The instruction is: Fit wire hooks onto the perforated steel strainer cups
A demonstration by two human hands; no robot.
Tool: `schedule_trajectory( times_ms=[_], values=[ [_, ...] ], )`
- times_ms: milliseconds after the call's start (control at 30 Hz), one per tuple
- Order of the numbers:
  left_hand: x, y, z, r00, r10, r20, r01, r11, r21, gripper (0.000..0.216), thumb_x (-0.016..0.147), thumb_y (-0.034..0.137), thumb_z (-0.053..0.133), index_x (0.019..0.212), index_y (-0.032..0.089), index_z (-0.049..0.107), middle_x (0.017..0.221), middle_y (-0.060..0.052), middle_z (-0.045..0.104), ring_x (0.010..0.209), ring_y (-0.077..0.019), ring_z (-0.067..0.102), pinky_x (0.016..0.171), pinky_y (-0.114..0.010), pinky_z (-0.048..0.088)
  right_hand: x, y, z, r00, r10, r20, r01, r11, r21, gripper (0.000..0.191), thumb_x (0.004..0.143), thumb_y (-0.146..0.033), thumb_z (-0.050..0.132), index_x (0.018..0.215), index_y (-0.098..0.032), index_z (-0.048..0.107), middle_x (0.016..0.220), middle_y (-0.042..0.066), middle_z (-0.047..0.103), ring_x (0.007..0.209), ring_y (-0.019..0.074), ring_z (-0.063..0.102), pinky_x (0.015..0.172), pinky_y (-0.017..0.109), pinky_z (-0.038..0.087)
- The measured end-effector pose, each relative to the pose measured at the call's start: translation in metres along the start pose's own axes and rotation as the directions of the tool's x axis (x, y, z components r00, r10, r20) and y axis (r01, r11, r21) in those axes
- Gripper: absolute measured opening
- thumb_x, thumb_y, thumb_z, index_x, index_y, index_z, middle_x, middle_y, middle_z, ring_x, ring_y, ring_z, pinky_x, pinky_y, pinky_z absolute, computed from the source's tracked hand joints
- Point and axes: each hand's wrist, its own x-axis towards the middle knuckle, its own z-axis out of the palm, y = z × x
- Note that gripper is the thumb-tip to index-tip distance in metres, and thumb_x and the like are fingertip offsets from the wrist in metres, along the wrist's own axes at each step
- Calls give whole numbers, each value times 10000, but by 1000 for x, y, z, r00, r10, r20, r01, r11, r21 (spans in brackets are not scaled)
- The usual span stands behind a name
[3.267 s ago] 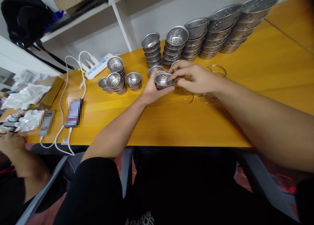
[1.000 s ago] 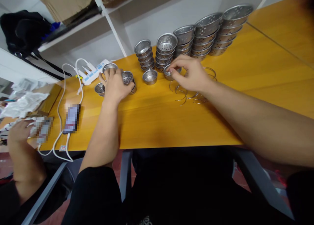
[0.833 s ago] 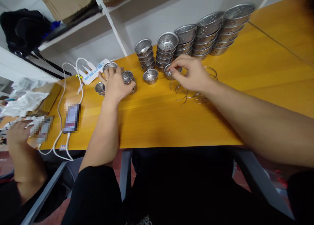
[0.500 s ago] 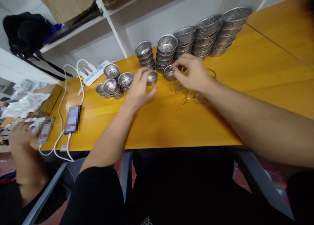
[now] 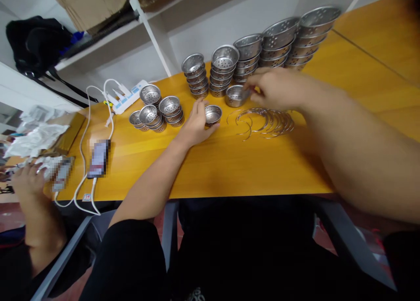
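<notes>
My left hand (image 5: 198,125) curves round a small metal cup (image 5: 213,114), its fingers behind and thumb in front. The cup sits upright on the table. Farther right, my right hand (image 5: 274,89) has its fingertips closed at the right rim of another metal cup (image 5: 235,96), though motion smears them a little. This second cup stands just in front of the tall stacks. Several thin curved wires (image 5: 271,121) lie in a loose row below my right hand.
Stacks of perforated metal cups (image 5: 225,60) line the back, with larger perforated bowls (image 5: 320,21) at right. Shorter cup stacks (image 5: 151,115) stand left. Beyond are a power strip (image 5: 129,99), white cables and a phone (image 5: 99,159). Another person's hand (image 5: 29,178) is at far left.
My left hand has moved right and slightly nearer with its small cup. My right hand has shifted right, and the cup at its fingertips has also moved right. More of the wires now shows.
</notes>
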Motion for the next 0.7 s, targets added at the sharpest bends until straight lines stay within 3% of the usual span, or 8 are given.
schedule_trajectory(
  times_ms=[167,367,500,700],
  values=[
    [3,-4,4,1000,-30,6,31,996,-87,987,1057,381,956,1877,237,427,2014,-287,556,1945,-494,548,1669,-731,417,-1,-5,-3,1000,1,16,-1,1000,-15,346,1238,-249,608,1455,-162,863,1567,264,816,1290,392,787,1044,506,573],
    [7,-9,12,994,-60,-95,47,989,-142,1142,990,314,1010,1912,305,337,1950,-240,613,1850,-464,658,1620,-707,491,-3,3,-8,952,124,279,-126,992,-11,134,1184,-317,826,1212,-197,877,1194,198,912,997,331,779,881,467,540],
    [10,-18,18,986,-97,-136,64,971,-228,1013,951,379,1051,1790,292,491,1832,-208,721,1737,-456,748,1544,-695,582,-2,5,-6,922,80,378,-117,990,76,52,1164,-241,856,1141,-208,888,1120,128,934,908,263,784,866,422,550],
    [13,-24,18,978,-115,-176,59,953,-296,939,922,483,1079,1684,275,570,1796,-195,768,1686,-426,782,1498,-626,631,1,-9,0,934,52,354,-66,997,28,220,1103,-69,726,1015,-219,862,1011,92,913,780,221,699,777,401,504]
  ],
)
